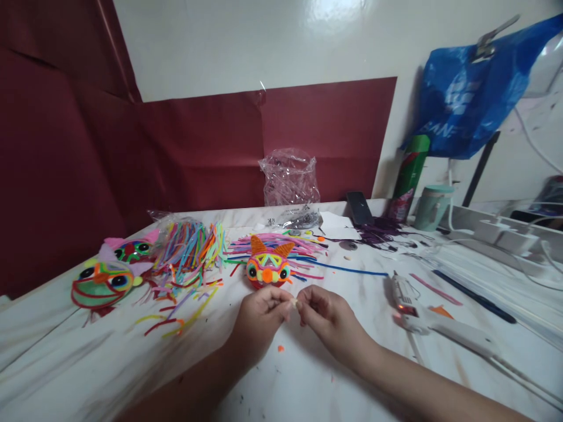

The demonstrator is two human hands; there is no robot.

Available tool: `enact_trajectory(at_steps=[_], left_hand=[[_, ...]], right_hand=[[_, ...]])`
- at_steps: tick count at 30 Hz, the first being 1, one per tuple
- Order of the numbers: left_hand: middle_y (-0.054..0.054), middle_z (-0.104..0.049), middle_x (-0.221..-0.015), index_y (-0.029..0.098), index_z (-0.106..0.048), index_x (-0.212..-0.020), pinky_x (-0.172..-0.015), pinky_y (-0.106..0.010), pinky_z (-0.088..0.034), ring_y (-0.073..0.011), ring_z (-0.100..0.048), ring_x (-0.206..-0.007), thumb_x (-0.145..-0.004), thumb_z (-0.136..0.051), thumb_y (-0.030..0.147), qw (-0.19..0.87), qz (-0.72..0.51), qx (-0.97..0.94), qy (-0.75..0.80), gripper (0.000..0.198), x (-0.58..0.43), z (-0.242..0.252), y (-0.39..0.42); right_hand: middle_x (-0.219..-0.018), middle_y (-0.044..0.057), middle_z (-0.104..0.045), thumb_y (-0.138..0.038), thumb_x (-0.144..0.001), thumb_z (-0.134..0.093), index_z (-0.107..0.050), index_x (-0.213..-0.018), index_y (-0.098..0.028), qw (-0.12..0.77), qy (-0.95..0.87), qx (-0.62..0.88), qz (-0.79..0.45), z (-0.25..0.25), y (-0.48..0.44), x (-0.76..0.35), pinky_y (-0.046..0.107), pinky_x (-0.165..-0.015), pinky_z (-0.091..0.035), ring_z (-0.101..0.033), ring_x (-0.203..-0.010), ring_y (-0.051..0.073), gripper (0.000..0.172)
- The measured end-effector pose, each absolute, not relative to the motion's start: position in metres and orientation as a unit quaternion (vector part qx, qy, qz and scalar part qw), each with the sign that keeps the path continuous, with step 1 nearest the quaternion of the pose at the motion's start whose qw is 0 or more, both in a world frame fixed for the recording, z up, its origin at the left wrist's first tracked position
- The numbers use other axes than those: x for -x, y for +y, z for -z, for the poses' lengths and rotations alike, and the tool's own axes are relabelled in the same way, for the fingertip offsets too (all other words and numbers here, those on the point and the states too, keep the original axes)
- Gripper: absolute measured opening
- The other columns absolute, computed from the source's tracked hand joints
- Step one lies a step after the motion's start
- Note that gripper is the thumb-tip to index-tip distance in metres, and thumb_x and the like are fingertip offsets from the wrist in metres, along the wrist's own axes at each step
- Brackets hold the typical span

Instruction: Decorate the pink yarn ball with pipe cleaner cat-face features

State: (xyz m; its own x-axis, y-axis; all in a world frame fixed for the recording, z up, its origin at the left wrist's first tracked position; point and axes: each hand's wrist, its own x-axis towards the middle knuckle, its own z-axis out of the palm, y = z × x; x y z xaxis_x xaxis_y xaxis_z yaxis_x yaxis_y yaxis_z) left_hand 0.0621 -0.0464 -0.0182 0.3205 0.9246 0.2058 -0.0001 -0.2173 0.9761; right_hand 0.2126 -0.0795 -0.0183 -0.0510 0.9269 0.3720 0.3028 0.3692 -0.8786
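Fingertips of my left hand [263, 315] and my right hand [329, 319] meet above the white table, both closed in a pinch. Between them shows a small pale yellowish piece [294, 302], too small to name; both hands appear to grip it. Just behind my hands sits an animal head made of pipe cleaners [267, 271], with orange ears, round eyes and an orange nose. A tiny orange scrap [280, 349] lies on the table in front of them.
Left are two more pipe-cleaner heads [103, 284] and a bundle of colourful pipe cleaners [187, 246]. A white glue gun [453, 331] with a glowing light lies right. Behind stand a clear plastic bag [291, 181], phone [359, 208], lidded mug [433, 208] and power strip [501, 249].
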Motion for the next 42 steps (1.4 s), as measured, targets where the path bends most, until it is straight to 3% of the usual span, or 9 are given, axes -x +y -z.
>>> enact_trajectory(at_steps=[4,9,13,15,19,25,33,39,42], left_hand=[[0.000,-0.057,-0.061,0.015,-0.062,-0.065,-0.056,-0.024,-0.036,-0.0119,-0.048,-0.058,-0.069,-0.065,0.026,0.451,-0.458,-0.667,0.377,0.011,-0.061,0.016,-0.048],[0.005,-0.048,-0.049,0.016,-0.055,-0.059,-0.052,-0.022,-0.031,-0.0092,-0.040,-0.050,-0.066,-0.065,0.028,0.503,-0.489,-0.598,0.387,0.017,-0.061,0.014,-0.045],[0.004,-0.050,-0.050,0.016,-0.056,-0.061,-0.054,-0.023,-0.032,-0.0090,-0.042,-0.051,-0.066,-0.064,0.028,0.530,-0.493,-0.581,0.372,0.016,-0.061,0.019,-0.040],[0.004,-0.050,-0.050,0.016,-0.055,-0.061,-0.054,-0.023,-0.031,-0.0091,-0.041,-0.051,-0.066,-0.064,0.028,0.531,-0.478,-0.587,0.380,0.016,-0.062,0.023,-0.039],[0.004,-0.048,-0.049,0.017,-0.054,-0.061,-0.052,-0.024,-0.029,-0.0091,-0.039,-0.048,-0.065,-0.063,0.029,0.529,-0.452,-0.599,0.397,0.015,-0.065,0.027,-0.041],[0.005,-0.046,-0.047,0.017,-0.052,-0.060,-0.052,-0.024,-0.029,-0.0090,-0.039,-0.048,-0.062,-0.062,0.029,0.541,-0.448,-0.589,0.400,0.016,-0.068,0.023,-0.045],[0.004,-0.048,-0.049,0.016,-0.053,-0.062,-0.054,-0.025,-0.030,-0.0091,-0.040,-0.049,-0.064,-0.062,0.029,0.550,-0.453,-0.577,0.399,0.015,-0.066,0.028,-0.040],[0.005,-0.049,-0.050,0.016,-0.054,-0.064,-0.055,-0.024,-0.030,-0.0084,-0.040,-0.049,-0.067,-0.062,0.030,0.559,-0.471,-0.578,0.363,0.017,-0.064,0.035,-0.035],[0.006,-0.048,-0.048,0.016,-0.052,-0.061,-0.055,-0.024,-0.029,-0.0081,-0.039,-0.049,-0.067,-0.062,0.027,0.569,-0.473,-0.562,0.369,0.015,-0.064,0.031,-0.037]], right_hand=[[-0.060,0.000,-0.054,-0.035,-0.083,-0.050,-0.055,-0.066,-0.019,0.491,-0.674,0.466,-0.296,0.018,-0.081,-0.213,0.026,-0.055,-0.039,-0.049,-0.058,0.014,0.023],[-0.066,-0.001,-0.057,-0.050,-0.081,-0.054,-0.057,-0.100,-0.019,0.558,-0.589,0.458,-0.363,0.014,-0.076,-0.219,0.029,-0.059,-0.045,-0.053,-0.058,0.015,0.036],[-0.057,-0.001,-0.053,-0.064,-0.075,-0.054,-0.048,-0.067,-0.022,0.565,-0.568,0.474,-0.367,0.015,-0.069,-0.225,0.028,-0.056,-0.041,-0.049,-0.055,0.015,0.043],[-0.053,-0.002,-0.051,-0.068,-0.078,-0.047,-0.044,-0.061,-0.023,0.537,-0.587,0.491,-0.354,0.017,-0.068,-0.227,0.028,-0.057,-0.039,-0.047,-0.054,0.015,0.048],[-0.054,-0.001,-0.049,-0.068,-0.081,-0.039,-0.042,-0.059,-0.023,0.496,-0.604,0.513,-0.355,0.019,-0.073,-0.225,0.029,-0.059,-0.037,-0.045,-0.056,0.016,0.050],[-0.065,-0.001,-0.048,-0.062,-0.082,-0.047,-0.046,-0.070,-0.022,0.533,-0.615,0.413,-0.408,0.022,-0.076,-0.221,0.029,-0.064,-0.038,-0.045,-0.065,0.017,0.042],[-0.054,-0.005,-0.037,-0.059,-0.089,-0.039,-0.037,-0.061,-0.023,0.561,-0.546,0.410,-0.468,0.040,-0.066,-0.226,0.028,-0.053,-0.030,-0.036,-0.053,0.013,0.046],[-0.069,-0.001,-0.050,-0.054,-0.086,-0.051,-0.048,-0.072,-0.021,0.578,-0.580,0.372,-0.436,0.035,-0.070,-0.222,0.027,-0.066,-0.036,-0.044,-0.068,0.015,0.035],[-0.061,-0.003,-0.046,-0.057,-0.087,-0.046,-0.045,-0.065,-0.021,0.568,-0.579,0.392,-0.435,0.034,-0.068,-0.221,0.027,-0.062,-0.035,-0.043,-0.062,0.015,0.042]])
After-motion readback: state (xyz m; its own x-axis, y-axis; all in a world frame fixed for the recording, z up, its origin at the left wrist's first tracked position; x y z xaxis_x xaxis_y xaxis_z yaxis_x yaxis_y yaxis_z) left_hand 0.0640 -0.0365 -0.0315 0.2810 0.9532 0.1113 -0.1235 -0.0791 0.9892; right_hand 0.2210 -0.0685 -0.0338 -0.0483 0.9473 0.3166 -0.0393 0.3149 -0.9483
